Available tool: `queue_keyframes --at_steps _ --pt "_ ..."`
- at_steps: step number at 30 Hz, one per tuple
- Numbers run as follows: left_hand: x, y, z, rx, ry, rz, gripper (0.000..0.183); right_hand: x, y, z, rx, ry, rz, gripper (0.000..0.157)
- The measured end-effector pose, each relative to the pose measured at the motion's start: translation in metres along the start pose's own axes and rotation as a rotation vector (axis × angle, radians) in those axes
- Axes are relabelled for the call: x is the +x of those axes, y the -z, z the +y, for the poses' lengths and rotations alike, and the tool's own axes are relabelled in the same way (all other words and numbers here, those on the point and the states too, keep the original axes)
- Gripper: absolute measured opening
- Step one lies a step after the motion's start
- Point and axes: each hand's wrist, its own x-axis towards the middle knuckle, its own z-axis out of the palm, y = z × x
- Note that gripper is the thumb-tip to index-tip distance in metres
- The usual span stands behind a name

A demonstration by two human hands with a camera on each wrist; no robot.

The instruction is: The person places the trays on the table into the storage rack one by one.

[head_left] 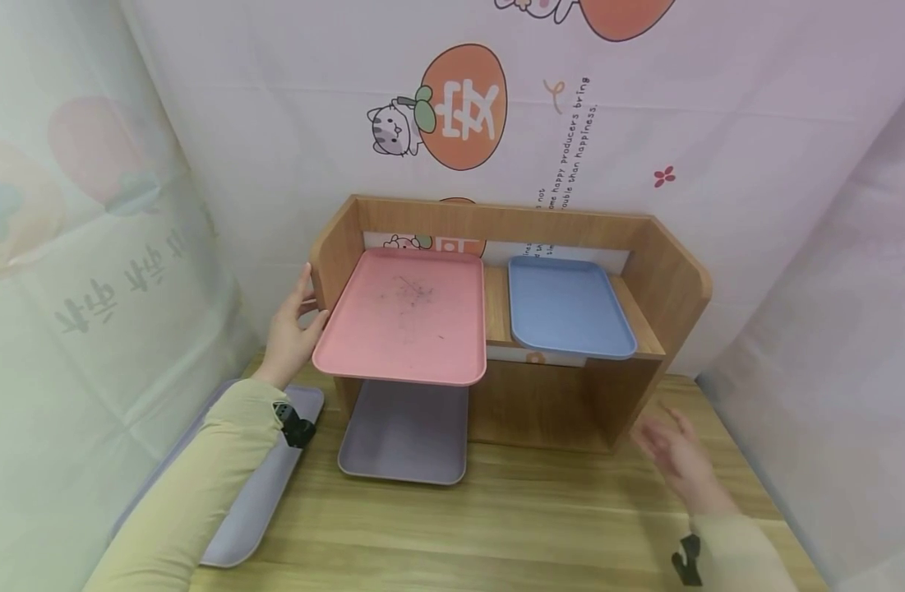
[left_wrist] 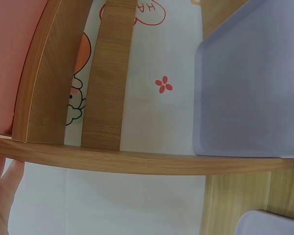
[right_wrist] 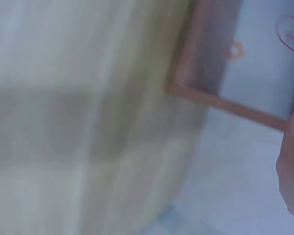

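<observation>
A two-level wooden desk shelf (head_left: 541,403) stands on the table. A pink tray (head_left: 408,316) and a smaller blue tray (head_left: 570,306) lie on its upper board; the pink one juts past the front edge. Below, a grey-purple tray (head_left: 404,432) sits partly inside the lower level. My left hand (head_left: 289,337) touches the outer face of the left side panel (left_wrist: 152,162), fingers fairly straight, thumb near the pink tray's edge. Blurred, my right hand (head_left: 674,452) is beside the lower right corner of the shelf, fingers loosely extended and holding nothing.
Another grey-purple tray (head_left: 256,493) lies on the wooden table (head_left: 526,526) at the left, under my left forearm. Printed white cloth (head_left: 289,99) hangs behind the shelf and along both sides. Each wrist wears a black strap mount (head_left: 295,425).
</observation>
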Motion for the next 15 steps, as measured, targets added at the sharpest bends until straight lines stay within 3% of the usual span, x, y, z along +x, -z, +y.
queue_keyframes --at_steps 6,8,11,13,15 --pt "0.000 0.000 0.001 0.001 0.007 -0.003 0.078 0.006 -0.016 -0.061 -0.043 0.102 0.059 0.036" --pt "0.000 0.000 0.001 0.001 0.010 -0.005 0.078 0.010 -0.023 -0.078 -0.073 0.158 0.056 0.046" --pt "0.000 0.000 0.000 -0.002 0.012 -0.008 0.078 0.017 -0.034 -0.099 -0.207 0.247 0.053 0.069" --pt "0.000 0.000 0.000 -0.003 0.010 -0.006 0.078 0.021 -0.042 -0.110 -0.373 0.289 0.071 0.083" --pt "0.000 0.000 0.000 -0.003 0.006 -0.005 0.078 0.025 -0.050 -0.119 -0.570 0.315 0.107 0.087"
